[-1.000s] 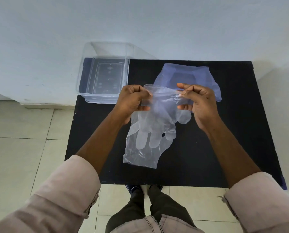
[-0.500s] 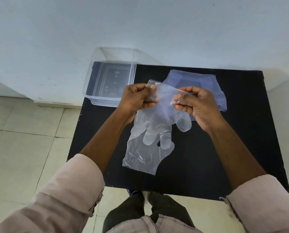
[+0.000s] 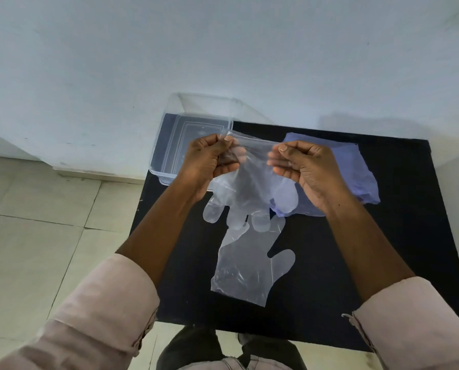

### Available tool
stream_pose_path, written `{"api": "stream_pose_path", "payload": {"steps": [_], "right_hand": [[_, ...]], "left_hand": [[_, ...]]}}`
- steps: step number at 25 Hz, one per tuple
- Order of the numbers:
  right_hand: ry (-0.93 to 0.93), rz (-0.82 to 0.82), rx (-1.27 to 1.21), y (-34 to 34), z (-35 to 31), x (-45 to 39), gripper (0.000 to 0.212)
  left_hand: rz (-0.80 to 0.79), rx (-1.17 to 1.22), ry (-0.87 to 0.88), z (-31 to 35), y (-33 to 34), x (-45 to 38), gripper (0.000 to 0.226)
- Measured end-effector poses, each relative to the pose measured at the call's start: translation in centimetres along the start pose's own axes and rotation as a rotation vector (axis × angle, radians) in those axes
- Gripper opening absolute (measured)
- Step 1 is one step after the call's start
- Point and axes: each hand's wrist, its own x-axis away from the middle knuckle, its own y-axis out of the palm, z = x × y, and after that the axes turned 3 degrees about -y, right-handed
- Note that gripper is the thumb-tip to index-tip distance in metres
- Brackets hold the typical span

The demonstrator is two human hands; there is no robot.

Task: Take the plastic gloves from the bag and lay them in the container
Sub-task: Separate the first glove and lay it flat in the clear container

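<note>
A clear plastic glove (image 3: pixel 249 193) hangs above the black table, fingers pointing down. My left hand (image 3: pixel 209 161) pinches its cuff at the left corner and my right hand (image 3: pixel 305 169) pinches the right corner, stretching the cuff between them. A second clear glove (image 3: pixel 249 265) lies flat on the table below it, near the front. The bluish plastic bag (image 3: pixel 356 180) lies crumpled at the back right, partly behind my right hand. The clear plastic container (image 3: pixel 175 145) stands at the table's back left corner, partly hidden by my left hand.
The black table (image 3: pixel 396 249) stands against a white wall (image 3: pixel 223 49). The container overhangs the table's left edge. Tiled floor (image 3: pixel 36 222) lies to the left, and my legs and shoes show below the front edge.
Both hands have moved apart and raised the glove, pulling its cuff taut. The glove below now shows separately on the table. The camera has tilted upward, so everything sits lower in view.
</note>
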Motion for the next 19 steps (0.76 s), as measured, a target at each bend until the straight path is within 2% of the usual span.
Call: {"api": "stream_pose_path", "payload": {"steps": [4, 9, 12, 19], "right_hand": [[-0.023, 0.021, -0.012, 4.1, -0.7, -1.8, 0.009], [-0.095, -0.002, 0.042, 7.6, -3.2, -4.3, 0.017], [-0.087, -0.003, 0.041, 9.1, -4.7, -5.8, 0.01], [-0.077, 0.044, 0.116, 13.7, -6.7, -11.6, 0.018]], "left_hand": [[-0.048, 0.019, 0.02, 2.5, -3.5, -2.1, 0.019], [-0.112, 0.028, 0.027, 6.4, -6.9, -4.9, 0.021], [-0.137, -0.001, 0.045, 8.1, -8.4, -6.3, 0.02], [-0.075, -0.094, 0.085, 11.3, -10.7, -10.9, 0.018]]}}
